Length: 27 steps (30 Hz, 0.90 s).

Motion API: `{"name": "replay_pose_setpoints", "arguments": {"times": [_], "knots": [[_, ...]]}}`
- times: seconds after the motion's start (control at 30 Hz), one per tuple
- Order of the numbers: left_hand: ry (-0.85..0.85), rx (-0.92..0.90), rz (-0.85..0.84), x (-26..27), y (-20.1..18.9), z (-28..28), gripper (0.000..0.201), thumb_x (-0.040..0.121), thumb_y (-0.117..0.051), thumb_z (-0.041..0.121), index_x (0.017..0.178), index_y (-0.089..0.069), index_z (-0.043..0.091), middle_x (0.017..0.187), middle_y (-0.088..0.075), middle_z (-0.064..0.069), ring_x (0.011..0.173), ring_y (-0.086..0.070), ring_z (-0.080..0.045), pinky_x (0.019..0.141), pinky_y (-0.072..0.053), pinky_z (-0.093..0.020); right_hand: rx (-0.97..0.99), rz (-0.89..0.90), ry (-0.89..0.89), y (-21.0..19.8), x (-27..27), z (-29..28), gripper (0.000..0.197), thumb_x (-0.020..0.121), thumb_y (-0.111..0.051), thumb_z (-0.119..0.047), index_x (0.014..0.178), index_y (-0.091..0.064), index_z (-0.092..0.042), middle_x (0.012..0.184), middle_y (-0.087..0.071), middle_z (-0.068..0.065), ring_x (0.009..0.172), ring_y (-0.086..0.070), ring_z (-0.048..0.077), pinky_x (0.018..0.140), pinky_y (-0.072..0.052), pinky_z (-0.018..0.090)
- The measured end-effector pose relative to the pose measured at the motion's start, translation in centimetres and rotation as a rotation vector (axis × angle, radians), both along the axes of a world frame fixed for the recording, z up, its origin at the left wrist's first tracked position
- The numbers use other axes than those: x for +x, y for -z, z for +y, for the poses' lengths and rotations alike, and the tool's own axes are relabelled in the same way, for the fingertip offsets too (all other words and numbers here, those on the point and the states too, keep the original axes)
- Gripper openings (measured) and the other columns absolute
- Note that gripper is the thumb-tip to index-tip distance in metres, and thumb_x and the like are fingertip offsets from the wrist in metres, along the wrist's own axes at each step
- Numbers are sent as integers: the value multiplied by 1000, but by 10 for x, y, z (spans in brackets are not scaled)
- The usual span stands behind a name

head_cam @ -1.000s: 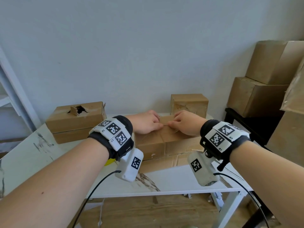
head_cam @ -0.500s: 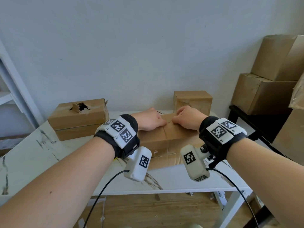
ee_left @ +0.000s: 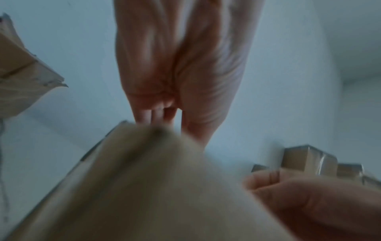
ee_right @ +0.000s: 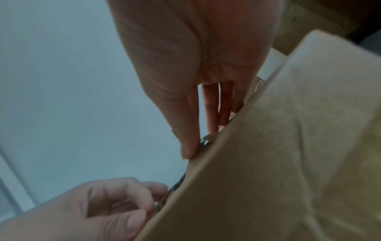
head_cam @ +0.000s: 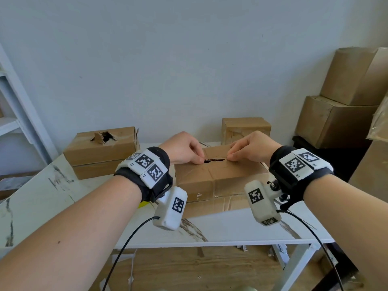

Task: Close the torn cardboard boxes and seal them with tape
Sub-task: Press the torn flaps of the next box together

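Observation:
A flat brown cardboard box [head_cam: 218,177] lies mid-table with a dark torn slit [head_cam: 214,160] across its top. My left hand [head_cam: 199,160] pinches the slit's left end with curled fingers. The right hand [head_cam: 231,158] pinches the right end the same way. In the left wrist view the left hand [ee_left: 163,119] meets the blurred box [ee_left: 144,187], with the right hand [ee_left: 309,203] beyond. The right wrist view shows the right hand [ee_right: 198,141] on the box [ee_right: 268,163] edge and the left hand [ee_right: 115,203] curled lower down. No tape roll is visible.
A longer box [head_cam: 100,152] with a ragged hole in its top stands at the table's back left. A small box [head_cam: 245,129] sits against the wall. Flattened cardboard [head_cam: 210,206] lies under the central box on the white table [head_cam: 220,227]. Large stacked boxes [head_cam: 336,122] stand right, a shelf [head_cam: 12,122] left.
The two hands, touching at the middle of the box top before, have moved apart sideways. The dark slit now shows between them.

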<state>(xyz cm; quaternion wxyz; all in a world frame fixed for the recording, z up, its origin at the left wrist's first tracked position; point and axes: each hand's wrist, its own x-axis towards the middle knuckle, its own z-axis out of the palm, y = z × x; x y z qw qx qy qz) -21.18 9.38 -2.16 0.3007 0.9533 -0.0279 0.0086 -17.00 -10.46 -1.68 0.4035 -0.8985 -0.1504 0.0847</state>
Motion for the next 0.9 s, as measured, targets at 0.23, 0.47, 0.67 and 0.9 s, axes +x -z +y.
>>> {"name": "replay_pose_setpoints", "arguments": {"times": [0.23,0.47,0.67,0.9], "knots": [[20,-30,-67,0,6,5,13,77,-77,21,89,-74,26,106,-66,8,104,-56,-9,89,-42,-24,-20,-17,-36,5,-1,0,14,73,-80,-16,74,-76,-29,92,-66,-12,104,-55,9,89,-35,24],[128,71,-100,-3,9,5,9,81,-73,21,89,-77,20,107,-55,12,100,-46,-2,81,-32,-12,-137,-123,-67,7,-2,8,13,75,-78,-19,73,-73,-31,97,-66,-10,103,-53,7,84,-32,19],[147,30,-78,-3,9,5,9,81,-73,17,89,-77,17,77,-61,17,71,-55,7,63,-38,-1,-97,-111,-64,10,1,6,7,75,-78,-16,79,-77,-21,91,-62,-14,98,-51,5,82,-32,18],[120,-111,-53,-5,10,9,13,80,-73,27,89,-77,19,78,-64,20,73,-57,9,68,-41,-5,-111,-94,-71,8,2,1,11,74,-78,-12,73,-75,-23,98,-63,-11,101,-52,7,85,-33,21]]}}
